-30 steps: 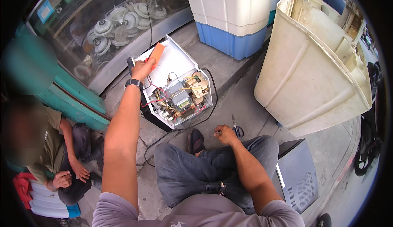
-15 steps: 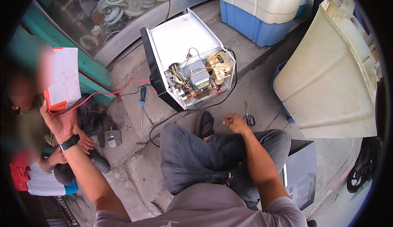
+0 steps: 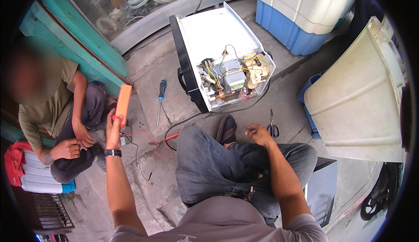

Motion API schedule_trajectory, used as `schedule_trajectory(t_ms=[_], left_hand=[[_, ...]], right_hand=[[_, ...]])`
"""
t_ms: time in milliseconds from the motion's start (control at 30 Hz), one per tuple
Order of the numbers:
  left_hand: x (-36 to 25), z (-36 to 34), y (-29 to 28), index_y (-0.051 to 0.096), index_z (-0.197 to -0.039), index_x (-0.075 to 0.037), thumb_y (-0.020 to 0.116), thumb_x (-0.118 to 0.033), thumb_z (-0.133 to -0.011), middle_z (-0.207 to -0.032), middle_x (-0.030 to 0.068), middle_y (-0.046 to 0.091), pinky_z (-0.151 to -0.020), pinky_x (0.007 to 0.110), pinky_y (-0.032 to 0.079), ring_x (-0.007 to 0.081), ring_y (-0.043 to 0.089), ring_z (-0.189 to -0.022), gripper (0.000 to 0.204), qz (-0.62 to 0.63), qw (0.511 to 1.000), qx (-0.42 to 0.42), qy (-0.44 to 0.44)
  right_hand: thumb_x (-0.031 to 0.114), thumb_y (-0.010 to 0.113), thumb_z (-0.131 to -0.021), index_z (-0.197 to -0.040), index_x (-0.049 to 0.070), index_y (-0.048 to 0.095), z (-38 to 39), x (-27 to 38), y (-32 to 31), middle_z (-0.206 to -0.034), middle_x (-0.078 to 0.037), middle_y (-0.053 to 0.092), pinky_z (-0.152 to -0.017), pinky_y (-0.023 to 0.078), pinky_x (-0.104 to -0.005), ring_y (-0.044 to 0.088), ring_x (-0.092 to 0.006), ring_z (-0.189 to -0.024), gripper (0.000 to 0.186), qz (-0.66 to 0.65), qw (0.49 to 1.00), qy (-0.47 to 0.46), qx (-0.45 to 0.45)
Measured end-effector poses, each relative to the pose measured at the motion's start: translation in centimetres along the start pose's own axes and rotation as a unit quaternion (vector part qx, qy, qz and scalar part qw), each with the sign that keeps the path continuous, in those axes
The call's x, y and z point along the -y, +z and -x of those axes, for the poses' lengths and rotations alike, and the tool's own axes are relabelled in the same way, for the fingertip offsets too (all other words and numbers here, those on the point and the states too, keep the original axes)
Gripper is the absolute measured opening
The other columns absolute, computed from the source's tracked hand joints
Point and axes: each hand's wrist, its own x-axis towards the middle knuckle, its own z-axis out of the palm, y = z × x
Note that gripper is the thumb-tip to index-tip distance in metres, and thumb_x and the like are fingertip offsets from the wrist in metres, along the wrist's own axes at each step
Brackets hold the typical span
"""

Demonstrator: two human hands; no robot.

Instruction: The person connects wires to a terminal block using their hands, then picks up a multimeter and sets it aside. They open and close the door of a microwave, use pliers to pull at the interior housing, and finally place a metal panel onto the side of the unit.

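Observation:
My left hand (image 3: 114,130) is raised on the left, closed round an orange multimeter (image 3: 124,102) seen from its narrow side. Its red test lead (image 3: 144,133) and black lead trail to the ground, where the red probe (image 3: 172,137) lies near my knee. Over my bent right leg, my right hand (image 3: 259,135) has its fingers curled in; what they hold, if anything, is hidden. Scissors (image 3: 273,129) lie just beyond it. Ahead stands a microwave oven (image 3: 209,21) with its casing off, its transformer (image 3: 233,80) and wiring bare. A blue-handled screwdriver (image 3: 161,96) lies left of it.
A person (image 3: 48,98) sits at the left, hands together. A black power cord (image 3: 205,114) curves past my foot. A white-and-blue tub (image 3: 297,19) and a large cream plastic shell (image 3: 353,98) stand to the right. A grey metal cover (image 3: 323,189) lies by my right leg.
My left hand has lowered and moved right, turning the multimeter from its broad face to its narrow side. Its leads now hang slack onto the ground. My view has shifted left.

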Motion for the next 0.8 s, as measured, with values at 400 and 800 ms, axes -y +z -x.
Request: schedule_trajectory(t_ms=[400, 800], left_hand=[[13.4, -0.7, 9.8, 0.042, -0.151, -0.015, 0.081, -0.047, -0.073, -0.152, 0.0165, 0.038, -0.109, 0.057, 0.039, 0.0450, 0.044, -0.135, 0.093, -0.460, 0.870, -0.166, 0.067], [14.5, -1.0, 9.3, 0.039, -0.155, -0.013, 0.074, -0.074, -0.075, -0.161, 0.0171, 0.032, -0.117, 0.060, 0.030, 0.0376, 0.031, -0.150, 0.107, -0.444, 0.890, -0.087, -0.064]], right_hand=[[0.030, 0.075, -0.093, -0.127, 0.001, 0.066, -1.1, -3.6, 2.1, -0.114, -0.015, 0.073, -0.088, 0.055, -0.0357, 0.071, -0.0261, -0.098, 0.046, -0.008, 1.000, 0.011, 0.010], [0.047, 0.067, -0.099, -0.140, 0.004, 0.052, -4.0, 0.3, 0.9, -0.134, -0.015, 0.062, -0.094, 0.054, -0.0424, 0.065, -0.0285, -0.113, 0.062, -0.430, 0.892, 0.137, 0.036]])
